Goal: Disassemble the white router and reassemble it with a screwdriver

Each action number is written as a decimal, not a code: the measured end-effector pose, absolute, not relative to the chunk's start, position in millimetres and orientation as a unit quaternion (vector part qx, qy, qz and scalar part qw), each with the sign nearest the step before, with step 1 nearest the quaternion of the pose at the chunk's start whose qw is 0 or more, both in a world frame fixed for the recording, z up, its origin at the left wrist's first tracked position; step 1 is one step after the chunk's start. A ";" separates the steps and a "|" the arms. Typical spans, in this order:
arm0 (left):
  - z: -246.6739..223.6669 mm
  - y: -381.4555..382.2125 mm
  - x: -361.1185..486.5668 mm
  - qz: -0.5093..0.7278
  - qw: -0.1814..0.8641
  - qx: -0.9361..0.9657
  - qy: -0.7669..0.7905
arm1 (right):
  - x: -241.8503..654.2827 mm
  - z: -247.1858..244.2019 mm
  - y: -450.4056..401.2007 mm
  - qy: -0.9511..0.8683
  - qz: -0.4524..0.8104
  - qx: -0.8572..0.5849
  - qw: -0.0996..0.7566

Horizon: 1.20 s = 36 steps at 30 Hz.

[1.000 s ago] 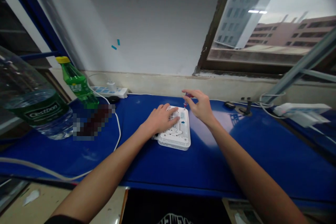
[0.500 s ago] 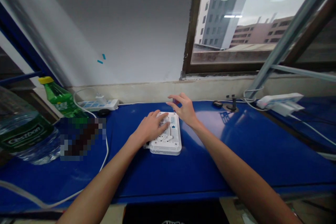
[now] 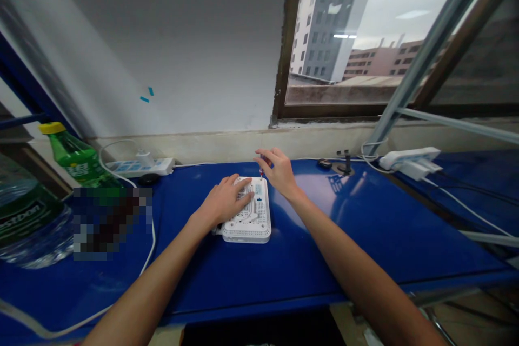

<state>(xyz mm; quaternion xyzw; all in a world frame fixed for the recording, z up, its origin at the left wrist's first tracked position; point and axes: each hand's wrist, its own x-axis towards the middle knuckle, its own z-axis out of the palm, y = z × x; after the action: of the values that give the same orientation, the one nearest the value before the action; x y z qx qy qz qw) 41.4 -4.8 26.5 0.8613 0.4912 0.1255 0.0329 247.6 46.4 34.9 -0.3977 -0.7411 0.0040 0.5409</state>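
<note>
Item one, the white perforated plastic casing (image 3: pixel 252 231), a router-style housing by the look of it, is lying flat near the middle of the blue surface (image 3: pixel 308 281), with small teal marks showing on its upper face. I am seeing the left hand (image 3: pixel 223 203) resting open across it, fingers extended and pressing on the near-left part of the casing, gripping nothing. The right hand (image 3: pixel 278 173) is curling closed at the casing's far edge, its fingers pinching a small red-handled screwdriver (image 3: pixel 263 163), whose thin shaft is pointing down at the casing; whether the tip is touching, I cannot tell at this size. Further out, a white power strip (image 3: pixel 140 167) is sitting against the wall on the left, with a white cable (image 3: pixel 151 243) running forward from it across the surface. A green soda bottle (image 3: pixel 75 157) is standing beyond a pixelated, unreadable patch (image 3: pixel 110 223), and a large water bottle (image 3: pixel 30 224) is occupying the left edge. To the right, a second white power strip (image 3: pixel 407 161) is lying near a small black fitting (image 3: pixel 346 162), below a window (image 3: pixel 336 48).
</note>
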 end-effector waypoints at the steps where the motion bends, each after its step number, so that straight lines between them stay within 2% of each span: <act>1: 26.9 -5.2 41.4 0.125 0.033 0.861 0.491 | 248.5 34.8 46.1 -0.747 0.008 -0.396 0.534; 6: 25.3 -4.5 40.2 0.130 0.029 0.862 0.488 | 252.2 36.8 44.8 -0.761 0.082 -0.352 0.539; 12: 22.4 -3.0 39.7 0.132 0.036 0.859 0.493 | 254.6 39.3 46.2 -0.749 0.028 -0.380 0.543; 18: 23.7 -3.8 39.6 0.131 0.034 0.861 0.490 | 252.2 36.6 44.6 -0.785 0.116 -0.317 0.520; 23: 24.0 -3.9 39.9 0.135 0.034 0.861 0.488 | 248.4 36.6 41.5 -0.754 0.048 -0.368 0.542; 31: 24.7 -3.3 40.3 0.126 0.042 0.861 0.491 | 255.0 31.0 45.7 -0.760 0.098 -0.334 0.548; 36: 22.0 -2.6 39.8 0.133 0.041 0.860 0.492 | 251.5 29.6 42.0 -0.727 -0.007 -0.388 0.567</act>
<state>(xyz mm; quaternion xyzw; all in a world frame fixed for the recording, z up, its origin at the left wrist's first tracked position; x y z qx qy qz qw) 39.8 -2.6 22.0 0.8597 0.4917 0.1326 0.0410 251.5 42.0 29.6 -0.3877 -0.7267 -0.0073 0.5670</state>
